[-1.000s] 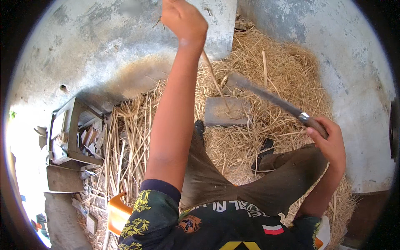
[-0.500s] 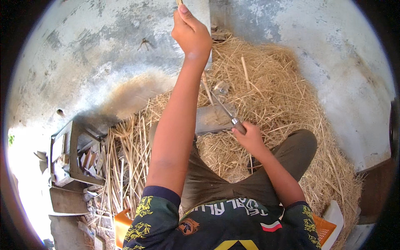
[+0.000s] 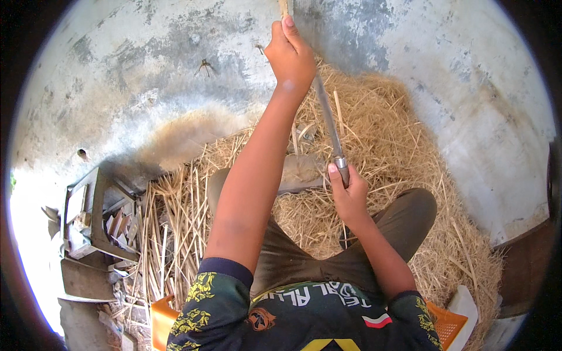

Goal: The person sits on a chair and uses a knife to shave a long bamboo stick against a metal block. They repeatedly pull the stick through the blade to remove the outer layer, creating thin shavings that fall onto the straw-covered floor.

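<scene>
My left hand (image 3: 291,55) is raised high in front of me, its fingers closed around a pale wooden stick (image 3: 284,7) whose upper part runs out of the picture. Lower down and to the right, my right hand (image 3: 353,196) grips the handle of a long, narrow-bladed knife (image 3: 329,117). Its blade points up and away, and the tip passes close to my left wrist, partly hidden there. Between my knees lies a wooden block (image 3: 300,169), half covered by my left forearm.
Thin curled shavings (image 3: 380,128) heap up ahead and to the right. Long split sticks (image 3: 167,234) lie on the left, beside a wooden frame box (image 3: 102,216) holding scraps. A stained wall (image 3: 146,70) stands ahead. Parts of an orange chair (image 3: 163,324) show at my sides.
My left hand has shifted a little right and down with the stick. My right hand has turned the knife more upright, so its blade reaches up beside my left wrist.
</scene>
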### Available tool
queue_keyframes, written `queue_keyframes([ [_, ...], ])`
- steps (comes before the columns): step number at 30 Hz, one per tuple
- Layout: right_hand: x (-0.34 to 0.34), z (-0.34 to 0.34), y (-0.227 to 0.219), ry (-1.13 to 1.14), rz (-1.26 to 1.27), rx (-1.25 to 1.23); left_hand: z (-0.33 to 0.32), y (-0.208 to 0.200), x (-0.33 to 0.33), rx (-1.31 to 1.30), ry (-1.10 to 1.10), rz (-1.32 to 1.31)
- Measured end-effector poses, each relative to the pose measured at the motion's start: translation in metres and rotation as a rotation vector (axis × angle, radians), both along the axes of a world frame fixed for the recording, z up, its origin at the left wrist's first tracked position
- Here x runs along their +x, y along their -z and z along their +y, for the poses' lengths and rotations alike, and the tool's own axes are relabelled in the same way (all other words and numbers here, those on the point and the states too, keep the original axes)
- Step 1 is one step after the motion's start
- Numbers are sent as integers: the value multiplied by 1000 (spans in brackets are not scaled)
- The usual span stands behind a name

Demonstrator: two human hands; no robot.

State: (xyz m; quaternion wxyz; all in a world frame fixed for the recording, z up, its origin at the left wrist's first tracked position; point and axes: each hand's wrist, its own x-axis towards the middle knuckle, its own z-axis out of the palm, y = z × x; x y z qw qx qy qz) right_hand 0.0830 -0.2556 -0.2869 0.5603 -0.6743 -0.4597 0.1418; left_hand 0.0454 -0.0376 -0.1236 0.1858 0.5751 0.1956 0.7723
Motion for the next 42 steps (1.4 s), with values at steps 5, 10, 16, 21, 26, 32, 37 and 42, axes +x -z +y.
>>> queue_keyframes([
  [5, 12, 13, 100, -39, -77, -198, 2, 1, 9, -2, -12, 6],
  [10, 15, 18, 109, -123, -76, -470, 12, -2, 6, 10, -17, 16],
  [16, 19, 24, 84, -197, 764, -390, 23, -3, 11, 7, 42, 0],
  [21, 7, 25, 21, -46, 205, 85, 34, 1, 17, 30, -47, 16],
  [26, -5, 29, 79, 83, 97, 180, 39, 4, 20, 55, -77, -13],
  [32, 32, 33, 138, -126, -5, -482, 37, 1, 22, 32, -119, -21],
  [37, 27, 34, 103, -141, 661, -530, 38, 0, 18, 4, -73, -14],
  [42, 6, 35, 56, -100, 250, -9, 47, 3, 18, 49, -119, -22],
])
